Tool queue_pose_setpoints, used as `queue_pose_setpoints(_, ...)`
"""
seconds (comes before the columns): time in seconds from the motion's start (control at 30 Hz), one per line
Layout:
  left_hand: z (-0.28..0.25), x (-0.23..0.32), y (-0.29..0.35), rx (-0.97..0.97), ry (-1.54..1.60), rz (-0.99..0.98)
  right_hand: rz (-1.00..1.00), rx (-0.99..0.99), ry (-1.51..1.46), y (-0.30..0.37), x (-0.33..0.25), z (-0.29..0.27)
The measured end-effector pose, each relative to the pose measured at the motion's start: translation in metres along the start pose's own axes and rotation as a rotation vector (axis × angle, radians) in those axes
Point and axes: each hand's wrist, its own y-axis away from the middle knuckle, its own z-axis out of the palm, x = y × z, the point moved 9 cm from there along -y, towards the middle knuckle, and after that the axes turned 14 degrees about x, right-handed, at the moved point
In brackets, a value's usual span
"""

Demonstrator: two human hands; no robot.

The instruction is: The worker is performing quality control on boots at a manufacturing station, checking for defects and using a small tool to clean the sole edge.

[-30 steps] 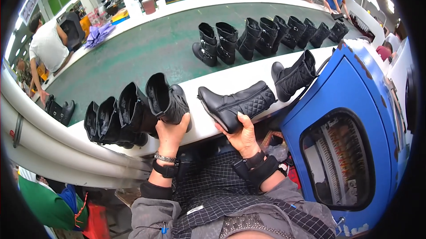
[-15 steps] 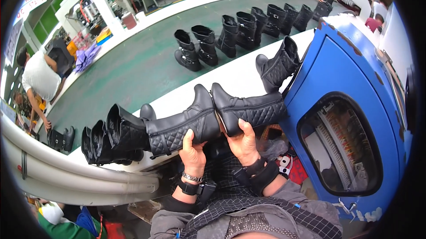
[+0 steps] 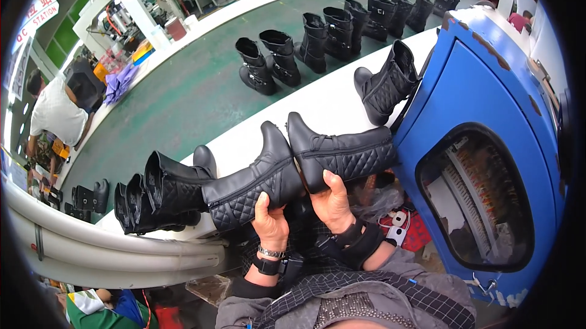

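Note:
I hold two black boots with quilted shafts sideways over the white ledge, sole facing sole. My left hand (image 3: 270,226) is closed on the left boot (image 3: 251,184), thumb up on its near side and fingers hidden beneath. In the same way my right hand (image 3: 333,206) grips the right boot (image 3: 343,153) near its heel. The heels are close together, while the toes point away from me with a narrow gap between them. The left boot's shaft reaches left toward several standing black boots (image 3: 168,182); the right one's shaft ends beside the blue machine.
A blue machine cabinet (image 3: 470,97) with a dark window stands close on the right. One quilted boot (image 3: 387,85) stands on the white ledge (image 3: 323,98). Beyond, a green conveyor belt (image 3: 183,103) carries a row of buckled boots (image 3: 339,33). Thick white pipes (image 3: 122,253) run at left.
The held boots' toes have parted slightly, with both hands still on them. At far left, a co-worker's hand has drawn back from boots on the belt. The view has shifted a little.

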Motion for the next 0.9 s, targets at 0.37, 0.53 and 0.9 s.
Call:
queue_pose_setpoints(0.37,-0.007,-0.009,-0.007,-0.022,0.028,-0.040,-0.043,-0.006,0.119,-0.003,0.001,-0.005)
queue_pose_setpoints(0.53,-0.012,-0.012,-0.012,-0.030,0.033,-0.043,-0.090,-0.002,0.141,-0.005,0.000,-0.008)
queue_pose_setpoints(0.9,-0.017,-0.018,-0.015,-0.057,0.118,-0.113,-0.093,0.011,0.125,-0.005,0.003,-0.009)
